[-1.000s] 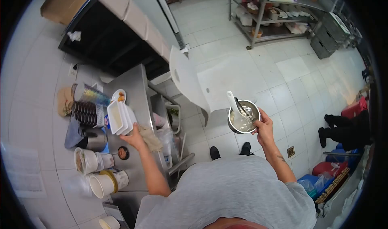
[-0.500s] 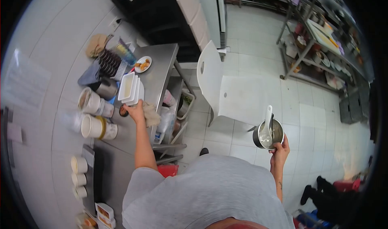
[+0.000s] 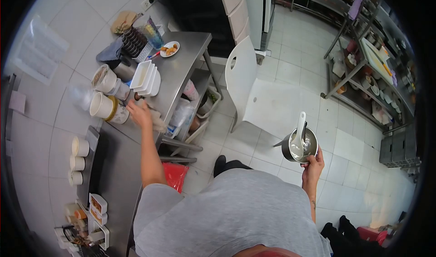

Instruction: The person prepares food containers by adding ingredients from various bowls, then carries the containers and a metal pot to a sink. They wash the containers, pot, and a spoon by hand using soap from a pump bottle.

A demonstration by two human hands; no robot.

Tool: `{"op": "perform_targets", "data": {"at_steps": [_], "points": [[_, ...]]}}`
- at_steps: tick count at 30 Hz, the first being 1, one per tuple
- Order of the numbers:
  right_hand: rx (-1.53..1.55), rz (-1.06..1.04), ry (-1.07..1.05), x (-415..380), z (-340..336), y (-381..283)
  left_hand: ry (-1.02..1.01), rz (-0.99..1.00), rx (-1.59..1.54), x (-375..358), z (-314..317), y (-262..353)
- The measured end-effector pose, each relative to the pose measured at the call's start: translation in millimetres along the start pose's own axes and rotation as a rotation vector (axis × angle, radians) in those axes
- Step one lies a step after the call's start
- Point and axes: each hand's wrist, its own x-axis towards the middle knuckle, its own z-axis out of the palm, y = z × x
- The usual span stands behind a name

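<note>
The fingers of the right hand (image 3: 312,163) were curled shut around the near rim of a metal pot (image 3: 299,146), which was held out over the tiled floor (image 3: 345,143), well apart from the steel counter (image 3: 179,71) and to its right. A white ladle (image 3: 299,136) was seen standing in the pot, its handle leaning up past the far rim, and a pale liquid could be made out in the bottom. The left hand (image 3: 138,113) was stretched out to the steel counter, blurred, with its fingers seemingly bent over a crumpled cloth (image 3: 156,121) at the counter's near edge; how tightly the cloth was gripped could not be told. Just beyond that hand, on the counter, a stack of white rectangular trays (image 3: 145,77) was set, and to the left of the hand two paper tubs (image 3: 106,107) were lying near the wall. Farther back on the counter a small plate of fried pieces (image 3: 170,49) was placed, with a rack of dark cups (image 3: 134,41) beside it. A white plastic chair (image 3: 247,82) was stood just to the right of the counter, between it and the pot. A red bag (image 3: 175,175) was seen on the floor below the counter's near end, and a metal shelf rack (image 3: 363,61) was stood well apart, across the floor.
</note>
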Motion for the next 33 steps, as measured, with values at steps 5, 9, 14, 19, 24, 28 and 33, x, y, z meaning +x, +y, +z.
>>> {"op": "perform_targets", "data": {"at_steps": [5, 9, 14, 19, 24, 28, 33], "points": [[-0.013, -0.011, 0.054, 8, 3, 7, 0.13, 0.205, 0.481, -28, -14, 17], [-0.002, -0.001, 0.068, 14, 8, 16, -0.173, 0.358, 0.042, -46, 23, 68], [0.019, -0.013, 0.156, 16, 45, 11, -0.18, 0.406, -0.098, 30, 122, 133], [0.086, -0.011, 0.269, 17, 66, -2, -0.298, 0.442, 0.486, 128, 175, 172], [0.136, -0.053, 0.416, 7, 71, 5, -0.382, 0.444, 0.563, 186, 270, 131], [0.208, -0.124, 0.464, -8, 70, 21, -0.251, 0.413, 0.405, 183, 263, 136], [0.204, -0.132, 0.543, -26, 67, 26, -0.168, 0.396, 0.369, 169, 273, 153]]}}
